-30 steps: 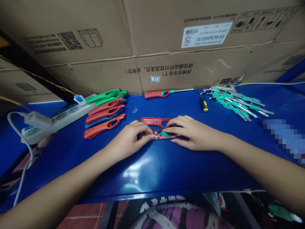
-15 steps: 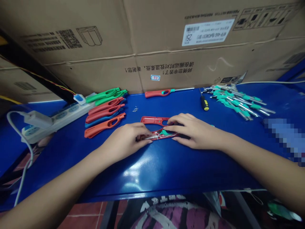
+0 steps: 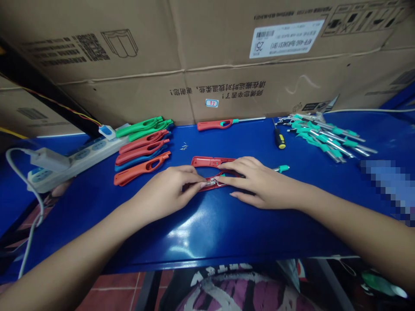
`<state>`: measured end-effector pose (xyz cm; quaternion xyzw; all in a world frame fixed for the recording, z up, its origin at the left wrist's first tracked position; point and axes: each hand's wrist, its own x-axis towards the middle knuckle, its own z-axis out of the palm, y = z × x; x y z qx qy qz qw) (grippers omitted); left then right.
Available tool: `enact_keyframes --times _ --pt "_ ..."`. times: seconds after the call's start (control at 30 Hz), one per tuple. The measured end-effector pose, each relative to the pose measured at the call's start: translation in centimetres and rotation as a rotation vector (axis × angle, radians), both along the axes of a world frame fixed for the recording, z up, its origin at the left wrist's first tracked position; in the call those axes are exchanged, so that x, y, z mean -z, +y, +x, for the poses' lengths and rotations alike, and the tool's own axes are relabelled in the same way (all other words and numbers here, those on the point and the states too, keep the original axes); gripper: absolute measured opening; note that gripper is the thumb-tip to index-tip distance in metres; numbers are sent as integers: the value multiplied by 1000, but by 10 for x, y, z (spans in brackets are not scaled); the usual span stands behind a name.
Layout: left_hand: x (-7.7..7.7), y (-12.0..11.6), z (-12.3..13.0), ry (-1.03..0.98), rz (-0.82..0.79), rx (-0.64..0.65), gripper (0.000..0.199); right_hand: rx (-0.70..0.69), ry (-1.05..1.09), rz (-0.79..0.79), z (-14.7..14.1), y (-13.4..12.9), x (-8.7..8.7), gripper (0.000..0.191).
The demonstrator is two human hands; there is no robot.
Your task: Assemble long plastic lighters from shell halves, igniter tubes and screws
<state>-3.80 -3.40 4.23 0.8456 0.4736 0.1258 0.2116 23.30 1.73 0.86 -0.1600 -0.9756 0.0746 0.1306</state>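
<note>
In the head view, a long-necked gas lighter lies opened in two red halves. Its lower half point(image 3: 213, 186) holds a metal-ended inner part, white wires and a green piece, mostly covered by my fingers. My left hand point(image 3: 177, 185) is closed in a pinch at the left end of this half; its fingertips partly hide what they grip. My right hand point(image 3: 259, 183) lies over the right side with fingers apart, fingertips touching the wires and the upper half point(image 3: 204, 162). Past that hand sticks out a metal tube with a green tip point(image 3: 284, 168).
Several green, red, blue and orange lighter shells point(image 3: 142, 168) lie to the left, beside a power strip point(image 3: 81, 155). Small screws point(image 3: 183, 147), a whole red lighter point(image 3: 214, 125), a screwdriver point(image 3: 279, 140) and piled metal tubes point(image 3: 327, 136) lie along the back, before a cardboard box point(image 3: 136, 95).
My right hand has shifted slightly, its fingers now reaching further left over the parts. The green-tipped tube shows more beyond it. My left hand stays at the left end, fingers pinched closer.
</note>
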Motion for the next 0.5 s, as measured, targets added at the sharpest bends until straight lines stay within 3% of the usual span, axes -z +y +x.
enact_keyframes --times 0.5 --pt "0 0 0 39 10 4 25 -5 -38 -44 -1 0 1 52"
